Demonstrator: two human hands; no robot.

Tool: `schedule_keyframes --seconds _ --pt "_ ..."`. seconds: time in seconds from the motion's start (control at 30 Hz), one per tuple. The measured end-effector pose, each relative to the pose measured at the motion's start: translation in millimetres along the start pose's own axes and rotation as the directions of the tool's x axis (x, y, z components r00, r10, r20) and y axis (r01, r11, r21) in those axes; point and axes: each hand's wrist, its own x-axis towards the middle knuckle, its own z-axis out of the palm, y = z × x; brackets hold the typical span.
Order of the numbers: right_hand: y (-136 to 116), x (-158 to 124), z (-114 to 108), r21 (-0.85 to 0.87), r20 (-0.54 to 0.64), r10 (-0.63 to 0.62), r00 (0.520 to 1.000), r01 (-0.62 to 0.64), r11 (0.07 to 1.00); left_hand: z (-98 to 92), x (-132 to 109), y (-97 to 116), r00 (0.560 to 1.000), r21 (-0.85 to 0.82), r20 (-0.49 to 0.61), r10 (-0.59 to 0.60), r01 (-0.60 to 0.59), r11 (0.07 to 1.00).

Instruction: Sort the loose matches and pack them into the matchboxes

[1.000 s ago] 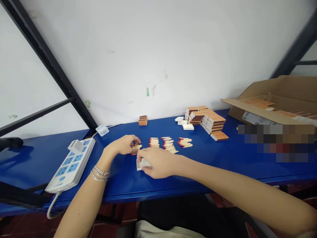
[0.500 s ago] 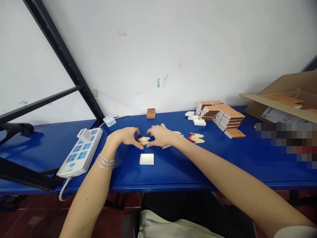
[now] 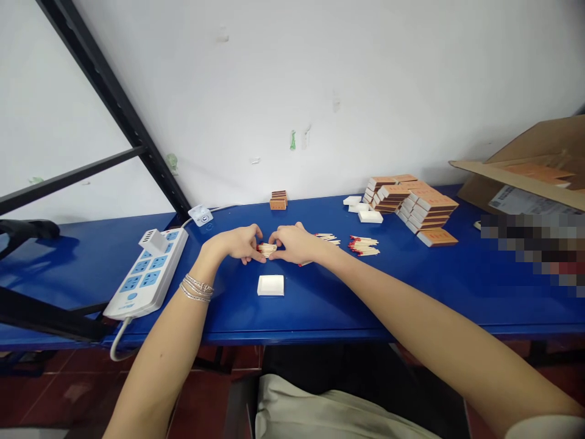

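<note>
My left hand and my right hand meet at the middle of the blue table, with fingertips pressing from both sides on a small bundle of red-tipped wooden matches. Just in front of my hands lies a white matchbox tray, touched by neither hand. Beyond my right hand are loose rows of matches, and further right is another group of matches. Part of the loose matches is hidden behind my right hand.
Stacked orange matchboxes and white trays stand at the back right, with a small stack by the wall. A white power strip lies at left. An open cardboard box sits at far right, beside a pixelated patch.
My right hand has let go of the white tray, which now lies on the table. Both hands have come together around the match bundle, and the view has shifted slightly.
</note>
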Motion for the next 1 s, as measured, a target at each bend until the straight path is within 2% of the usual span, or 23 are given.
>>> schedule_keyframes --seconds 0.23,0.47,0.6,0.67,0.73,0.9,1.0 --pt "-2 0 4 -0.013 -0.030 0.020 0.999 -0.020 1.000 -0.3 3 0 0.999 0.028 0.022 0.044 -0.045 0.999" --pt "-10 0 7 -0.103 -0.027 0.003 1.000 -0.006 0.995 0.1 0 5 0.998 0.236 -0.038 0.048 -0.037 0.971" --pt "-10 0 8 -0.127 -0.024 0.006 1.000 -0.009 0.992 0.2 1 9 0.968 0.445 -0.159 0.194 -0.105 0.889" --pt "-10 0 9 -0.144 -0.028 -0.003 1.000 -0.001 0.990 1.5 1 12 0.952 0.473 -0.185 0.245 -0.132 0.871" --pt "-9 1 11 -0.164 -0.032 -0.007 0.999 0.002 0.986 4.5 2 17 0.957 0.469 -0.188 0.222 -0.111 0.876" --pt "-8 1 11 -0.212 -0.023 0.007 1.000 -0.012 0.977 15.3 -2 32 0.962 0.558 -0.244 0.119 0.039 0.829" --pt "-9 -2 6 -0.207 0.016 0.012 1.000 -0.009 0.978 20.0 -6 38 0.964 0.603 -0.242 0.111 0.060 0.796"
